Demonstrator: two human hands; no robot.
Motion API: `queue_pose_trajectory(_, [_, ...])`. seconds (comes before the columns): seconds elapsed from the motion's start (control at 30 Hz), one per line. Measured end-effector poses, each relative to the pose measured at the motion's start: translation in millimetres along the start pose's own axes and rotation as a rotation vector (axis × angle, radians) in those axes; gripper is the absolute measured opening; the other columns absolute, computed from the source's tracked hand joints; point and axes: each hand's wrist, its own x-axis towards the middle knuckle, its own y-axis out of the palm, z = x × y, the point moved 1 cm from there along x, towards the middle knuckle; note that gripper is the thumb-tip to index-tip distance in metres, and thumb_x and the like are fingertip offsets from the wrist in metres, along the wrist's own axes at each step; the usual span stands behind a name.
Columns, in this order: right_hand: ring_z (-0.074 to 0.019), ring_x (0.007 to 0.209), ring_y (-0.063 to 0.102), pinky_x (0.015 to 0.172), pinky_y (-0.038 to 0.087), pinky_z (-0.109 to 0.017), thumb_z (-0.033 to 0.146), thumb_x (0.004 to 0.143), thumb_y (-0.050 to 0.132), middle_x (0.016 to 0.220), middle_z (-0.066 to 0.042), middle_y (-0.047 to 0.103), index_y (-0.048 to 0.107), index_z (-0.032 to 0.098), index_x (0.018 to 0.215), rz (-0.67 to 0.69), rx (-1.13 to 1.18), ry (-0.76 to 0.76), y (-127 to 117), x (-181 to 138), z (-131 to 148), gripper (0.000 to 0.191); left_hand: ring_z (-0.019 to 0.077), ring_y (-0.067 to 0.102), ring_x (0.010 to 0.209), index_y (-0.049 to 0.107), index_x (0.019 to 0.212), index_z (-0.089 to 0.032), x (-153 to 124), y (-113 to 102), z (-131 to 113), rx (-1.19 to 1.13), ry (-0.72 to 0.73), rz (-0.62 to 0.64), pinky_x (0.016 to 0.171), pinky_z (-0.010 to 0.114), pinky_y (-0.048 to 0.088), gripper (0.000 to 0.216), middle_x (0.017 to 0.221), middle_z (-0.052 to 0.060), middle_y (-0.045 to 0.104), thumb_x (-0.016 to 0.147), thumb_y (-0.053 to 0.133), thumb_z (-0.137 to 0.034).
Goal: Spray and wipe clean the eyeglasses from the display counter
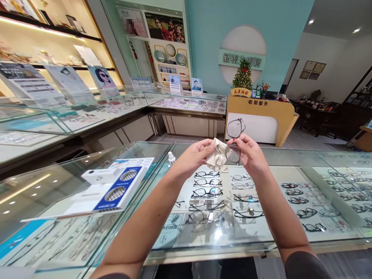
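Above the glass counter, my left hand (202,152) pinches a cream lens-cleaning cloth (217,155) with its fingers closed. The cloth hangs down right beside the lower lens of a pair of eyeglasses (233,154); whether it touches the lens I cannot tell. My right hand (247,151) grips these dark-framed glasses near the bridge, turned on end, one lens up and one down. A small white spray bottle (171,158) stands on the counter just left of my left wrist. Under the glass, beneath my hands, lie rows of eyeglasses (207,192).
A glass display counter (221,248) spans the front. On its left lies a white and blue box (120,188). Farther back run more display cases (186,102), with a yellow and white cashier desk (283,120) at the back right. A potted plant (242,75) tops the desk.
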Motion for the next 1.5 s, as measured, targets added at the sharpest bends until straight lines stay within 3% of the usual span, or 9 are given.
queue_pose_trajectory(0.23, [-0.0183,0.086,0.065,0.078,0.054,-0.031,0.057,0.073,0.094,0.088,0.0,0.077,0.057,0.027,0.078,0.012,-0.031,-0.006,3.5,-0.9,-1.3,0.049,0.0105,0.05,0.062,0.077,0.097,-0.015,-3.1,1.3,0.2,0.075,0.038,-0.013,0.06,0.024,0.04,0.055,0.075,0.0,0.065,0.079,0.087,-0.067])
queue_pose_trajectory(0.37, [-0.0178,0.086,0.065,0.081,0.054,-0.031,0.059,0.072,0.095,0.085,0.0,0.076,0.059,0.026,0.078,0.036,-0.025,-0.019,6.8,-0.1,-6.0,0.049,0.0135,0.061,0.077,0.079,0.1,-0.015,-3.1,7.6,3.7,0.038,0.038,-0.021,0.071,0.024,0.047,0.061,0.09,0.004,0.074,0.072,0.093,-0.067])
queue_pose_trajectory(0.6, [-0.017,0.084,0.067,0.084,0.056,-0.031,0.059,0.071,0.094,0.085,0.002,0.075,0.058,0.027,0.08,-0.007,0.003,-0.046,12.2,1.9,-19.0,0.049,0.0091,0.059,0.067,0.075,0.098,-0.014,-1.4,21.9,12.1,-0.148,0.005,-0.1,0.063,0.02,0.046,0.064,0.075,-0.002,0.068,0.063,0.101,-0.06])
queue_pose_trajectory(0.83, [-0.017,0.087,0.068,0.086,0.057,-0.031,0.057,0.074,0.092,0.085,0.002,0.075,0.057,0.027,0.084,-0.052,0.052,-0.113,17.7,0.8,-21.3,0.047,0.0125,0.066,0.065,0.069,0.109,-0.016,-4.2,25.7,11.7,-0.266,-0.082,-0.048,0.062,0.025,0.054,0.07,0.082,0.0,0.073,0.056,0.107,-0.041])
queue_pose_trajectory(0.97, [-0.014,0.077,0.063,0.071,0.054,-0.026,0.058,0.073,0.093,0.088,0.001,0.076,0.057,0.026,0.083,-0.059,0.047,-0.132,17.8,-0.2,-21.1,0.049,0.0134,0.068,0.071,0.072,0.11,-0.014,-7.3,28.3,11.2,-0.238,-0.084,0.0,0.067,0.026,0.055,0.068,0.089,0.003,0.075,0.059,0.106,-0.043])
queue_pose_trajectory(1.1, [-0.009,0.06,0.05,0.044,0.031,-0.022,0.062,0.072,0.093,0.092,0.002,0.076,0.057,0.026,0.084,-0.03,0.034,-0.082,17.0,0.0,-23.1,0.052,0.0135,0.065,0.072,0.076,0.101,-0.012,-9.2,29.5,11.0,-0.134,-0.107,0.061,0.065,0.026,0.052,0.065,0.09,0.007,0.076,0.061,0.103,-0.056])
queue_pose_trajectory(1.17, [-0.0088,0.059,0.049,0.044,0.03,-0.023,0.062,0.072,0.093,0.093,0.002,0.076,0.057,0.026,0.084,-0.029,0.036,-0.071,16.8,0.4,-23.9,0.053,0.0135,0.064,0.072,0.076,0.099,-0.013,-9.1,28.8,11.0,-0.135,-0.1,0.057,0.065,0.026,0.051,0.062,0.087,0.006,0.074,0.065,0.1,-0.06])
queue_pose_trajectory(1.33, [-0.0119,0.073,0.06,0.062,0.048,-0.023,0.057,0.07,0.096,0.088,0.002,0.075,0.059,0.026,0.083,-0.036,0.09,-0.116,17.6,1.0,-24.4,0.05,0.0114,0.061,0.066,0.073,0.088,-0.014,-7.0,27.2,11.2,-0.197,-0.071,0.038,0.063,0.025,0.051,0.058,0.077,0.001,0.068,0.064,0.101,-0.059])
queue_pose_trajectory(1.5, [-0.0099,0.067,0.056,0.05,0.038,-0.021,0.057,0.07,0.097,0.091,0.002,0.076,0.059,0.025,0.084,-0.012,0.112,-0.09,18.3,-0.9,-22.9,0.051,0.0114,0.064,0.067,0.075,0.093,-0.012,-7.6,30.0,11.3,-0.175,-0.06,0.016,0.062,0.022,0.05,0.063,0.081,0.003,0.072,0.053,0.107,-0.048])
